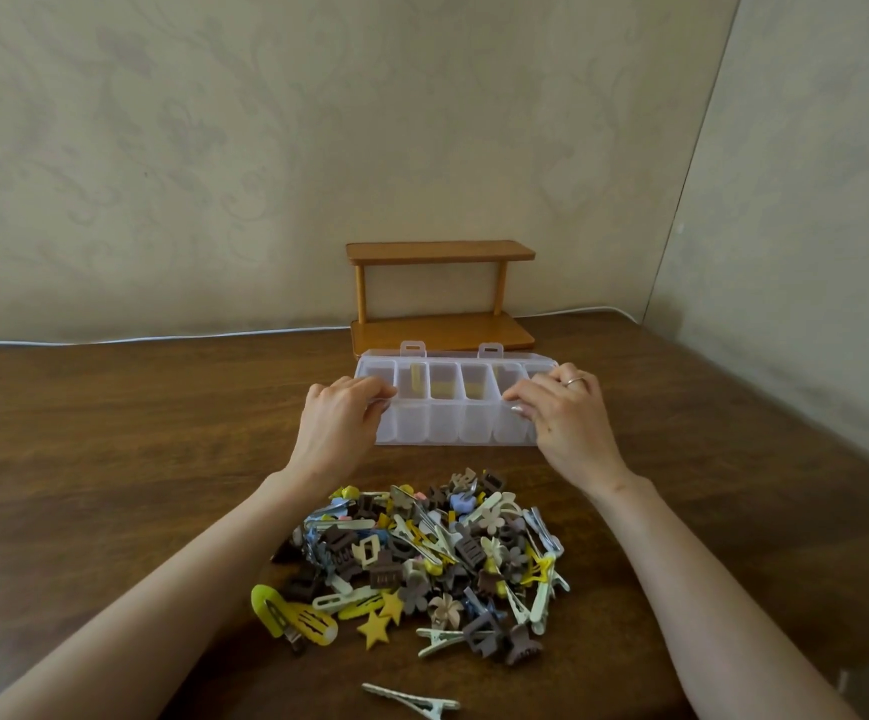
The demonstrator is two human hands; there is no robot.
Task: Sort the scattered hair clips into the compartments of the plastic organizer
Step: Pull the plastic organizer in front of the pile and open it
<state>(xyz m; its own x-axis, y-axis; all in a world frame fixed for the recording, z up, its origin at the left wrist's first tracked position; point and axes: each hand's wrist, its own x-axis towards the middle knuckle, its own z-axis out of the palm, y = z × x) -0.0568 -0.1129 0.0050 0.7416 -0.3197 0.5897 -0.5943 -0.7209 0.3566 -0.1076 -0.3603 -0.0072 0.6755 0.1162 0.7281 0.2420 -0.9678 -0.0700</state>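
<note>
Both ends of the plastic organizer (pixel 454 426) are gripped: left hand (pixel 343 417) curled round one, right hand (pixel 563 414) the other; hair clips (pixel 422 558) lie heaped nearer, between the forearms.

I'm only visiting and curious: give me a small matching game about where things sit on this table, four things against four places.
Things
1. wooden shelf
2. plastic organizer
3. pile of hair clips
4. white cable

Places
A. held by the left hand and the right hand
B. running along the foot of the wall
C. nearest the person, this side of both hands
D. behind the plastic organizer, against the wall

Pairs: 1-D, 2-A, 3-C, 4-B
</note>
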